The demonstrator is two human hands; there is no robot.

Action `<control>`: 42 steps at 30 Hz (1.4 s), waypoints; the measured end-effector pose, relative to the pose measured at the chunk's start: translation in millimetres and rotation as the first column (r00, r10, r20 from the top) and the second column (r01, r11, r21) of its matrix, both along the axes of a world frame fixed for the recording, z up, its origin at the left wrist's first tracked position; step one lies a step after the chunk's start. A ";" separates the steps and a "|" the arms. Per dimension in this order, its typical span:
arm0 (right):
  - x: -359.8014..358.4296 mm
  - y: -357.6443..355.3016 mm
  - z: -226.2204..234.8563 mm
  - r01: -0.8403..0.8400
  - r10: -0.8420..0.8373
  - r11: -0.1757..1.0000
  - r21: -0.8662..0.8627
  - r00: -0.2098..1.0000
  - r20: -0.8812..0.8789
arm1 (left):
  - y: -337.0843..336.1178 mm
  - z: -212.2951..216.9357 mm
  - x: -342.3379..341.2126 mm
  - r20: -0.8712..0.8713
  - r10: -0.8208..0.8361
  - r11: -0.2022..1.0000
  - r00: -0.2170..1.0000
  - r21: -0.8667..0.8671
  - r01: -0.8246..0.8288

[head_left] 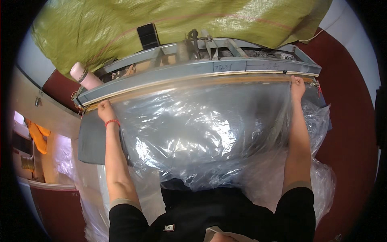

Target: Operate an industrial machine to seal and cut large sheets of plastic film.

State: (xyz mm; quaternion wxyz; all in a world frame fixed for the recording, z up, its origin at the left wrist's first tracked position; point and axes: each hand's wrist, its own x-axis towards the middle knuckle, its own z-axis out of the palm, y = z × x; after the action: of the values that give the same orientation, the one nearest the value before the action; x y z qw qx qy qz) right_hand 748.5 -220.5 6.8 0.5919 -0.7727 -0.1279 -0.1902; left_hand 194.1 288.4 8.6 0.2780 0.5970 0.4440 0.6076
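Note:
A wide sheet of clear plastic film (189,129) hangs between my outstretched arms and drapes down toward my body. My left hand (105,110) is closed on the film's far left corner, by the end of a long wood-coloured strip (193,82). At the far right corner, my right hand (298,86) pinches the film with fingers closed. Both hands are close to the front edge of a long grey metal frame (181,70). Beneath the film lies a dark grey surface (90,141), showing at the left. Shine on the film hides some of what lies under it.
Behind the metal frame hangs a yellow-green woven sheet (221,20), with a dark phone (148,36) against it. A pink bottle (85,76) leans at the frame's left end. Metal clamp-like parts (195,44) rise from the frame's middle. More film (322,177) bunches at the right.

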 end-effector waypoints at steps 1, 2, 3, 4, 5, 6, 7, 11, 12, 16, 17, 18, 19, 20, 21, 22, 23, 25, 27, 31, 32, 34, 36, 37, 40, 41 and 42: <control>0.3 -1.3 -0.6 0.012 -0.012 1.000 -0.001 1.000 -0.001 | -0.6 2.0 -0.2 0.023 -0.017 0.999 1.000 -0.049 0.018; -1.1 0.3 -1.5 -0.006 0.006 0.999 0.035 1.000 0.008 | -2.9 4.7 -2.0 0.045 -0.027 0.995 0.999 -0.096 0.031; -0.8 2.9 -1.6 -0.030 0.029 0.997 0.075 0.999 0.017 | -0.1 6.7 -8.9 0.046 0.025 0.999 0.999 -0.037 -0.023; 2.1 9.5 -2.2 -0.029 0.028 0.996 0.082 1.000 0.013 | 21.6 -1.8 -31.7 -0.103 0.028 0.998 0.994 -0.047 -0.033; 13.6 -1.3 -4.4 0.034 -0.039 0.997 0.067 0.996 0.081 | 13.3 -0.5 -13.5 -0.152 0.100 0.993 0.983 -0.041 -0.107; 3.8 1.4 2.2 0.070 -0.078 0.996 0.062 0.988 0.136 | 1.7 9.1 -11.8 -0.211 0.199 0.978 0.957 -0.019 -0.208; -6.7 4.0 8.7 0.084 -0.089 0.995 0.061 0.993 0.074 | -0.6 9.8 -9.6 -0.218 0.185 0.981 0.958 -0.023 -0.194; -16.7 5.2 18.4 0.090 -0.097 0.979 0.184 0.995 0.027 | -0.9 16.5 -4.6 -0.049 0.351 0.926 0.935 -0.128 -0.354; -16.1 -0.6 18.5 0.102 -0.109 0.976 0.192 0.994 0.029 | 3.0 13.4 -4.1 -0.099 0.415 0.901 0.905 -0.098 -0.423; -46.8 -0.4 39.5 -0.079 0.070 0.982 0.169 0.996 0.059 | 14.9 6.3 -24.8 -0.145 0.286 0.954 0.947 -0.048 -0.295; -68.6 -5.3 56.7 -0.094 0.092 0.996 0.000 0.971 0.221 | 8.0 9.2 -30.7 -0.118 0.048 0.990 0.992 -0.129 -0.063; -92.2 -21.4 76.9 -0.078 0.113 0.990 -0.117 0.934 0.338 | -2.4 13.7 -37.9 -0.073 -0.190 0.965 0.979 -0.201 0.172; -116.9 -37.5 90.5 -0.051 0.151 0.972 -0.229 0.884 0.442 | -23.2 26.1 -45.7 -0.077 -0.182 0.967 0.980 -0.196 0.164; -134.6 -67.8 100.3 0.066 0.076 0.966 -0.249 0.850 0.522 | -56.4 46.0 -36.0 -0.042 -0.359 0.918 0.933 -0.196 0.344; -146.9 -93.3 97.1 0.170 0.018 0.951 -0.259 0.805 0.593 | -87.6 65.8 -36.5 -0.014 -0.513 0.844 0.859 -0.193 0.501; -149.8 -123.6 82.9 0.228 -0.104 0.958 -0.174 0.841 0.530 | -114.7 84.2 -44.8 -0.061 -0.501 0.863 0.863 -0.102 0.494; -146.9 -160.1 62.0 0.293 -0.223 0.952 -0.091 0.863 0.453 | -142.1 100.7 -56.0 -0.029 -0.419 0.907 0.908 -0.065 0.416; -134.3 -239.6 -0.7 0.523 -0.465 0.850 -0.069 0.804 0.370 | -178.0 105.4 -73.8 0.140 -0.302 0.953 0.943 0.039 0.300; -129.1 -322.1 -95.1 0.595 -0.604 0.779 -0.199 0.797 0.017 | -196.8 80.5 -105.9 0.136 -0.168 0.985 0.976 0.053 0.163; -155.6 -369.5 -136.9 0.555 -0.666 0.684 -0.472 0.740 -0.096 | -305.9 5.4 -94.5 -0.578 -0.521 0.852 0.628 -0.320 0.414; -159.4 -379.6 -135.1 0.562 -0.677 0.667 -0.489 0.732 -0.081 | -337.4 -2.7 -67.7 -0.688 -0.634 0.699 0.354 -0.313 0.643; -161.2 -413.9 -136.9 0.584 -0.699 0.627 -0.515 0.714 -0.042 | -375.7 -20.2 -2.6 -0.600 -0.796 0.436 0.075 -0.483 0.759; -164.7 -430.1 -135.4 0.587 -0.704 0.605 -0.537 0.710 -0.018 | -389.0 -79.7 35.9 -0.559 -0.829 0.394 -0.019 -0.607 0.690; -165.4 -432.3 -129.9 0.586 -0.700 0.599 -0.545 0.714 -0.001 | -382.2 -119.7 61.9 -0.784 -0.526 0.444 -0.328 -0.583 0.681; -179.3 -462.7 -114.2 0.606 -0.719 0.541 -0.583 0.693 0.054 | -413.0 -93.0 112.7 -0.774 -0.488 0.339 -0.403 -0.594 0.730; -182.1 -470.3 -107.0 0.609 -0.719 0.525 -0.594 0.691 0.073 | -428.0 -86.3 118.9 -0.771 -0.468 0.294 -0.432 -0.597 0.746; -184.8 -476.6 -99.7 0.613 -0.718 0.510 -0.604 0.689 0.093 | -436.8 -78.9 125.5 -0.768 -0.447 0.249 -0.459 -0.600 0.761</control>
State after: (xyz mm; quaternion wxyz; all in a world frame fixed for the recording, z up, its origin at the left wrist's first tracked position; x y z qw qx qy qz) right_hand 563.7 -697.0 -92.9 0.2087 -0.9179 0.1778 -0.2867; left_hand 319.6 -148.4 -70.3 0.1568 0.9725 -0.0431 -0.1668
